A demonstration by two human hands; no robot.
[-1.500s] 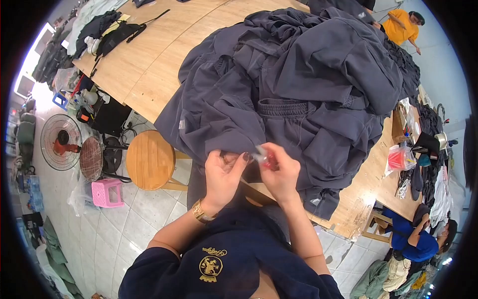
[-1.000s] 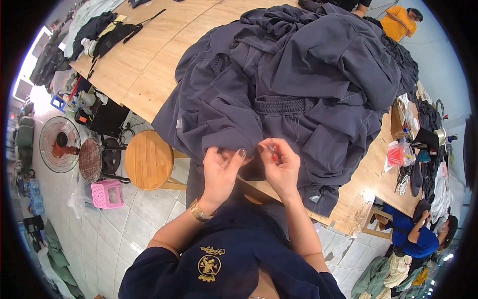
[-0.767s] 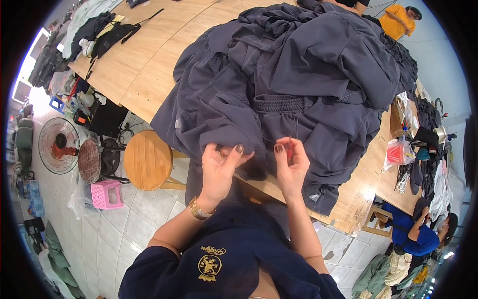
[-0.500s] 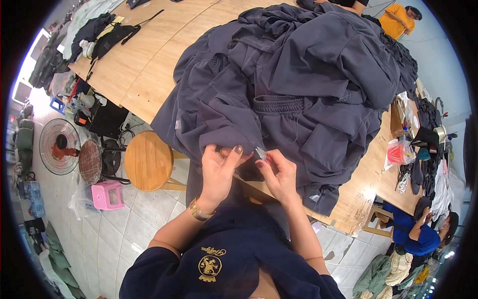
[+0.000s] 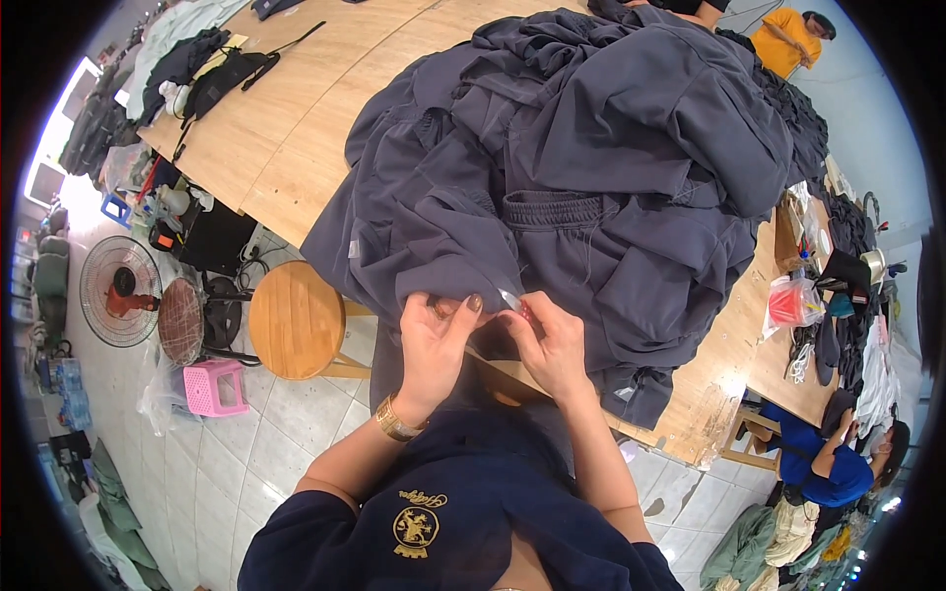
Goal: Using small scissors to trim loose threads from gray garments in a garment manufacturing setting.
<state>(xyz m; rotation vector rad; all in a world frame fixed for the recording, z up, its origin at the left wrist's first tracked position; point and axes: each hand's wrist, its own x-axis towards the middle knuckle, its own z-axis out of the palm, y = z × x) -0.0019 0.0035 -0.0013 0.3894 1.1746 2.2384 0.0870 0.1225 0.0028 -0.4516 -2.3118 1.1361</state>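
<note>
A big heap of dark grey garments with gathered elastic waistbands covers the near side of the table. My left hand is closed on the edge of a grey garment that hangs over the table's front, thumb on top and fingers partly hidden by cloth. Close beside it, my right hand is closed round small thread snips with a pale metal blade and a bit of red showing. The blade points up and left, at the cloth by my left thumb. Most of the snips is hidden in my fingers.
The wooden table runs to the back left, with a black bag on it. At my left stand a round wooden stool, a pink plastic stool and a fan. People are at the right and far side, one in blue.
Both hands stay at the garment's edge with almost no shift. The snips' blade has tilted slightly, and my right fingers have drawn in a little.
</note>
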